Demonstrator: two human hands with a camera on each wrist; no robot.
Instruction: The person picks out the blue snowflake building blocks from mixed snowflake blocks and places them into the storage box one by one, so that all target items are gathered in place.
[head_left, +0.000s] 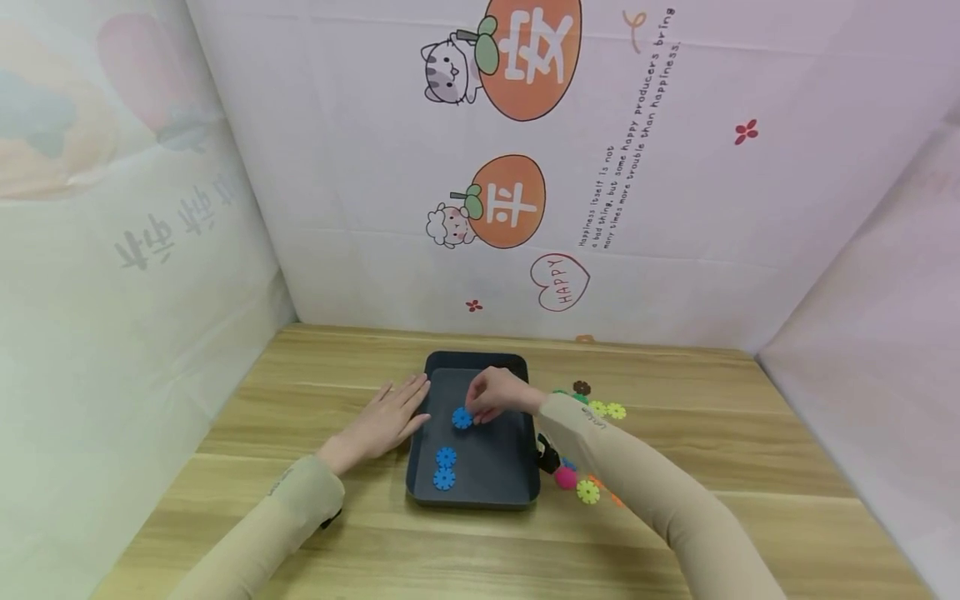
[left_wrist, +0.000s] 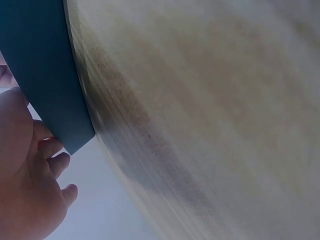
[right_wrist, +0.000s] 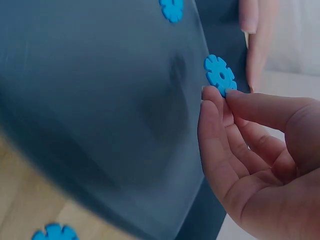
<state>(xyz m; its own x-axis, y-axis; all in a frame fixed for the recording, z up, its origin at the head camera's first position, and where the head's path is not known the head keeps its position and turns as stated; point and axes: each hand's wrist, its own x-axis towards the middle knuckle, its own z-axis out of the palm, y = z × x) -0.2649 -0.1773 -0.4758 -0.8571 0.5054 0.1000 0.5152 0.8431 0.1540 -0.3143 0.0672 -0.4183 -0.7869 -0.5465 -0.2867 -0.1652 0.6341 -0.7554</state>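
Between thumb and fingertips, my right hand [head_left: 497, 393] pinches a blue snowflake disc [right_wrist: 220, 74] by its edge, over the dark grey tray [head_left: 487, 492]. Two more blue discs [head_left: 446, 467] lie in the near left part of the tray, one just behind the other. My left hand [head_left: 386, 417] rests flat at the tray's left rim, fingers straight. In the left wrist view its fingertips [left_wrist: 59, 164] show right at the tray's outer wall [left_wrist: 50, 75].
To the right of the tray, partly behind the right forearm, lie loose discs: yellow [head_left: 616, 411], brown [head_left: 582, 387], pink [head_left: 566, 477], yellow-green [head_left: 588, 492], with some green, blue and orange ones. A printed white cloth [head_left: 375, 167] hangs behind the wooden table [head_left: 337, 542].
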